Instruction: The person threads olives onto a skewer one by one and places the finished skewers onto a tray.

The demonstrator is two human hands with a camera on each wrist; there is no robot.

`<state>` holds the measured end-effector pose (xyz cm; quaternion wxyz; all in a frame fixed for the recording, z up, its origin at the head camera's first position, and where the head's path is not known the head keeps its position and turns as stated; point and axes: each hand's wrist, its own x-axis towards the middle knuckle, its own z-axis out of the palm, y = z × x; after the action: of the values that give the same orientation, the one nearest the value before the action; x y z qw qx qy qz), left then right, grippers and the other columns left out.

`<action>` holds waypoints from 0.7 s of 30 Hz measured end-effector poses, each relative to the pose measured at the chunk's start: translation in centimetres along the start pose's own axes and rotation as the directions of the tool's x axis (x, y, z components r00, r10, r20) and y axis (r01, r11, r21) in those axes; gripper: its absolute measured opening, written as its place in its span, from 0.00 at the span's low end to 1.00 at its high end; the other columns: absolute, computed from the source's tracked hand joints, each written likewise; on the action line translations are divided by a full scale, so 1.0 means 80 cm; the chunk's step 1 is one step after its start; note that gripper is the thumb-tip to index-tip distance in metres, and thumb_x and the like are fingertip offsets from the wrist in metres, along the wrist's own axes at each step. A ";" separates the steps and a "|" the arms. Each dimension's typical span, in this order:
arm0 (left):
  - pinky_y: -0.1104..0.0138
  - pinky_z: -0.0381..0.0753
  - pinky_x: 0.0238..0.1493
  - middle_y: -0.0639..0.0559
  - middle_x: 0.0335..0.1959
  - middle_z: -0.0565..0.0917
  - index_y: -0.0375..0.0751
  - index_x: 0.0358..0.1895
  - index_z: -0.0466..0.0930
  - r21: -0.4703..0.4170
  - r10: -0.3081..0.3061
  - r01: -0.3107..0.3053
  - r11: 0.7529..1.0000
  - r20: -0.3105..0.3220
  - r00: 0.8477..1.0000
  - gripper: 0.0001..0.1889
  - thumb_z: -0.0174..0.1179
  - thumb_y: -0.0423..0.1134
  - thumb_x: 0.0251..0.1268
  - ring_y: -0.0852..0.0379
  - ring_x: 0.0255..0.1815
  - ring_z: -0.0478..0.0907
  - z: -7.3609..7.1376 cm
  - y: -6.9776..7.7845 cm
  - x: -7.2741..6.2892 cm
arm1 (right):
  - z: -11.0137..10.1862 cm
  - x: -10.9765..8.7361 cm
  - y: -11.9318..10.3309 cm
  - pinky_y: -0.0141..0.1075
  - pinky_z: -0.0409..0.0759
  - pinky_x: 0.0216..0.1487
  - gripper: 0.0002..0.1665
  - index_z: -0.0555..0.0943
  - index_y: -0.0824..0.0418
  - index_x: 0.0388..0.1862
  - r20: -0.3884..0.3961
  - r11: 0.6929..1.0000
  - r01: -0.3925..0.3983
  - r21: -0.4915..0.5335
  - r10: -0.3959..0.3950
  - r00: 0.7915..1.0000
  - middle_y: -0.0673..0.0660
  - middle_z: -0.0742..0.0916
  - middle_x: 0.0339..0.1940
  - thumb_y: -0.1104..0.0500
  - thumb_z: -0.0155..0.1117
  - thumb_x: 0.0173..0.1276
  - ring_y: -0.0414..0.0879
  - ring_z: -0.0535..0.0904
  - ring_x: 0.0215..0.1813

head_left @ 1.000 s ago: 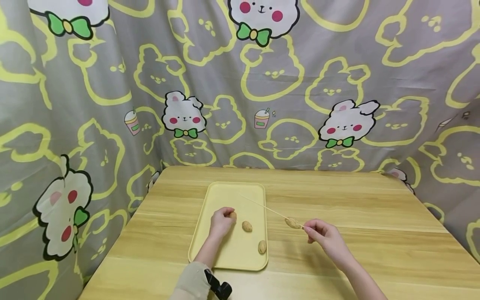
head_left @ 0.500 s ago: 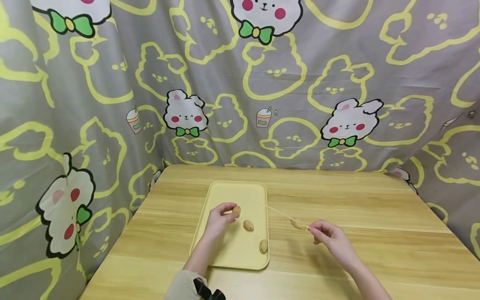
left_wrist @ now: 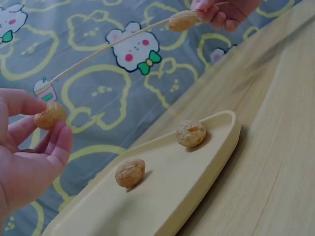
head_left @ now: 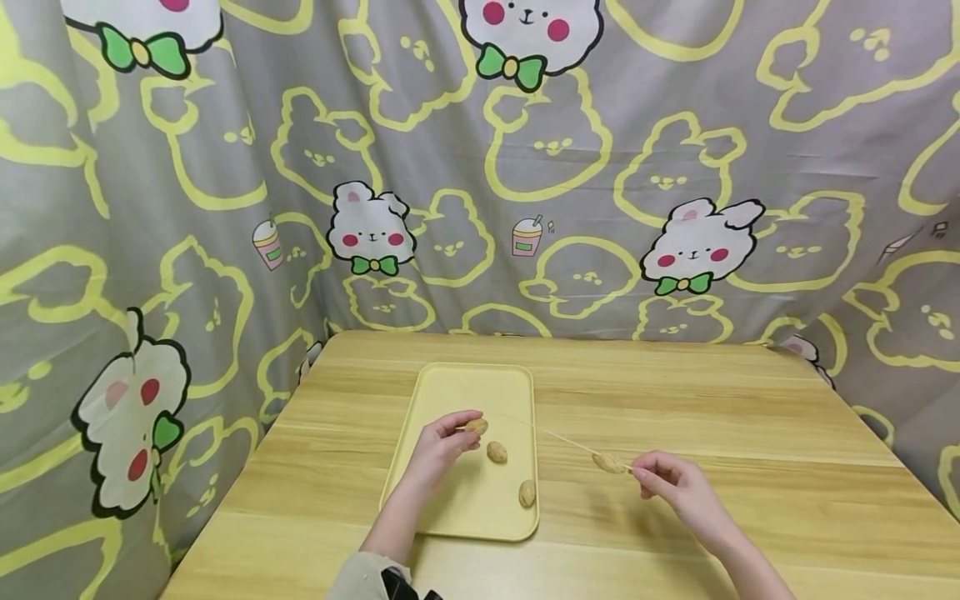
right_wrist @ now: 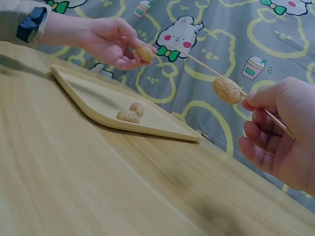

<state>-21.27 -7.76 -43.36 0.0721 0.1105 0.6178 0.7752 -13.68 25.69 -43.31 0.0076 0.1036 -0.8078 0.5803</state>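
My left hand (head_left: 437, 450) pinches a wrinkled golden-brown ball (left_wrist: 50, 116) between thumb and fingers, raised over the pale yellow tray (head_left: 457, 510). Over the table to the right, my right hand (head_left: 681, 492) holds a thin wooden skewer (right_wrist: 203, 65) near its lower end. A similar oval brown ball (right_wrist: 227, 90) is threaded on it, close to my right fingertips. The skewer slants up and left, its bare tip a small gap from the left hand's ball in both wrist views. Two more brown balls (left_wrist: 130, 173) lie apart on the tray; the farther one (left_wrist: 191, 133) shows a hole.
A wood-grain table (head_left: 712, 400) carries the tray left of centre. Behind and to the left hangs a grey curtain (head_left: 442, 167) with yellow outlines and cartoon rabbits. A dark wrist device (right_wrist: 31, 24) sits on the left sleeve.
My left hand has lifted its ball from the tray and turned it toward the skewer. My right hand has shifted right and slightly nearer, carrying the skewer along. The tray's two balls stay put.
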 end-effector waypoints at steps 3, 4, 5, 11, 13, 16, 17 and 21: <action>0.71 0.79 0.42 0.51 0.35 0.78 0.15 0.55 0.66 0.003 -0.002 0.002 1.000 0.017 1.000 0.22 0.54 0.20 0.56 0.61 0.35 0.75 0.001 0.000 -0.001 | -0.001 -0.002 0.002 0.33 0.77 0.37 0.12 0.76 0.72 0.42 0.011 1.000 -0.005 -0.005 0.005 1.000 0.55 0.79 0.25 0.62 0.54 0.69 0.48 0.77 0.33; 0.71 0.79 0.42 0.51 0.35 0.77 0.15 0.55 0.66 0.004 0.000 0.000 1.000 0.025 1.000 0.22 0.55 0.20 0.56 0.62 0.35 0.74 0.001 0.000 -0.002 | -0.001 -0.003 0.002 0.33 0.77 0.37 0.12 0.76 0.72 0.42 0.014 1.000 -0.006 -0.005 0.006 1.000 0.56 0.79 0.25 0.61 0.54 0.69 0.48 0.77 0.33; 0.71 0.79 0.42 0.51 0.35 0.77 0.15 0.56 0.65 0.002 0.002 -0.002 1.000 0.030 1.000 0.22 0.55 0.20 0.56 0.62 0.34 0.74 0.001 0.000 -0.002 | -0.001 -0.004 0.003 0.33 0.77 0.37 0.12 0.76 0.72 0.42 0.020 1.000 -0.003 -0.008 0.003 1.000 0.57 0.79 0.25 0.61 0.54 0.69 0.49 0.77 0.33; 0.68 0.81 0.39 0.51 0.32 0.77 0.16 0.55 0.64 -0.048 -0.019 0.020 0.999 0.032 0.999 0.20 0.54 0.23 0.61 0.60 0.31 0.78 0.001 -0.002 -0.003 | -0.001 -0.007 0.007 0.35 0.77 0.37 0.12 0.75 0.72 0.42 0.071 1.000 0.024 -0.018 -0.023 0.997 0.57 0.78 0.26 0.61 0.53 0.70 0.48 0.77 0.34; 0.68 0.81 0.38 0.50 0.32 0.78 0.17 0.54 0.64 -0.060 -0.030 0.032 0.998 0.026 0.999 0.20 0.55 0.25 0.62 0.59 0.30 0.78 0.001 -0.003 -0.004 | -0.002 -0.007 0.008 0.35 0.77 0.37 0.12 0.75 0.72 0.42 0.080 0.999 0.029 -0.021 -0.028 0.996 0.57 0.78 0.26 0.62 0.53 0.70 0.47 0.77 0.34; 0.69 0.81 0.37 0.50 0.34 0.79 0.19 0.52 0.66 -0.062 -0.043 0.044 0.997 0.015 0.999 0.19 0.57 0.28 0.62 0.59 0.30 0.78 0.001 -0.002 -0.004 | -0.004 -0.007 0.009 0.35 0.77 0.36 0.11 0.76 0.71 0.42 0.084 0.999 0.044 -0.027 -0.041 0.996 0.57 0.79 0.26 0.62 0.53 0.70 0.46 0.77 0.34; 0.69 0.81 0.37 0.50 0.33 0.79 0.19 0.52 0.66 -0.063 -0.049 0.049 0.997 0.010 0.999 0.19 0.57 0.28 0.62 0.59 0.30 0.77 0.002 -0.002 -0.003 | -0.004 -0.007 0.010 0.35 0.77 0.36 0.11 0.76 0.71 0.42 0.086 0.998 0.050 -0.028 -0.047 0.995 0.57 0.79 0.26 0.62 0.53 0.70 0.46 0.77 0.34; 0.69 0.81 0.37 0.51 0.33 0.79 0.20 0.51 0.67 -0.054 -0.062 0.061 0.997 -0.008 0.998 0.18 0.57 0.29 0.62 0.59 0.30 0.77 0.004 -0.001 -0.003 | -0.007 -0.006 0.011 0.35 0.77 0.36 0.11 0.76 0.72 0.42 0.096 0.997 0.074 -0.024 -0.071 0.993 0.55 0.79 0.26 0.63 0.53 0.70 0.45 0.77 0.33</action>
<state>-20.93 -7.51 -43.39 0.0960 0.0857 0.6000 0.7896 -13.39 26.53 -44.04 -0.0083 0.1603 -0.8107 0.5630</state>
